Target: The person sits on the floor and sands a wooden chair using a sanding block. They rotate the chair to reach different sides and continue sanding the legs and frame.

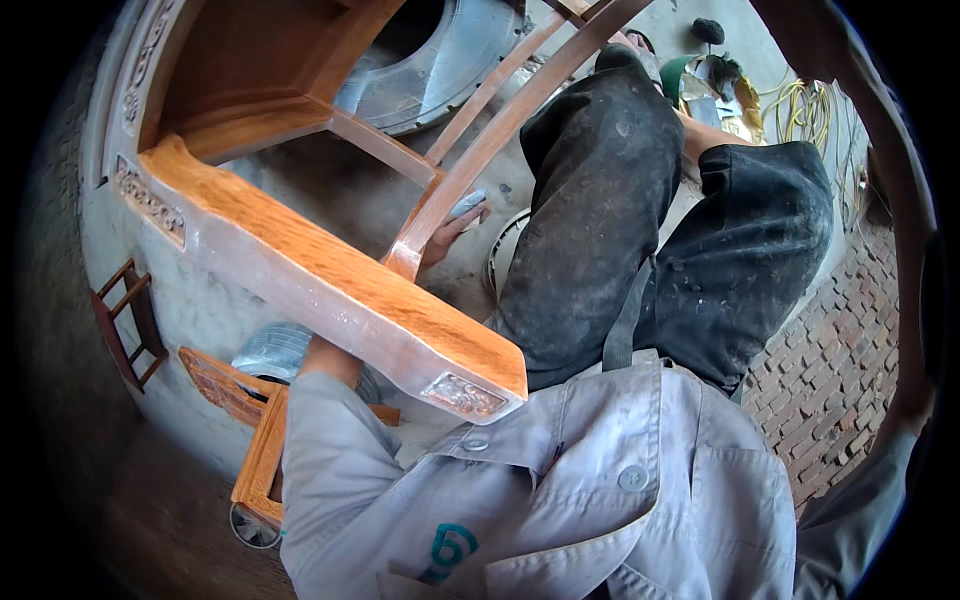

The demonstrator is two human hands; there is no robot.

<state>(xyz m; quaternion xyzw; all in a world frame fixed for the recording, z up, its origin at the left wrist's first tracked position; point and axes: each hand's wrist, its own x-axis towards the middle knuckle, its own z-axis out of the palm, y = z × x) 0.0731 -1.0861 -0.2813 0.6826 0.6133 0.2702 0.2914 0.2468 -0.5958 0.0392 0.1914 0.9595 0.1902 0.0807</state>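
Observation:
A wooden chair-like frame with orange-brown grain lies tipped in front of me, its thick board (330, 275) with carved ends reaching toward my lap. My left forearm passes beneath that board. Beyond it, beside a curved slat (510, 130), my left hand (442, 243) comes into sight, closed around a pale grey folded pad (467, 204). Part of the hand is hidden behind the wood. On the right, my right arm rises along the picture's rim, dark and close. My right hand (800, 38) appears near the top edge, its fingers not distinguishable.
A big tyre (435, 70) lies beyond the frame, and another tyre (272, 352) sits at left. Nearby are a small dark wooden stool (147, 325) and another wooden piece (262, 450). Yellow cable (805, 110) coils at far right, above brick paving (830, 370). A round white rim (497, 255) stands by my leg.

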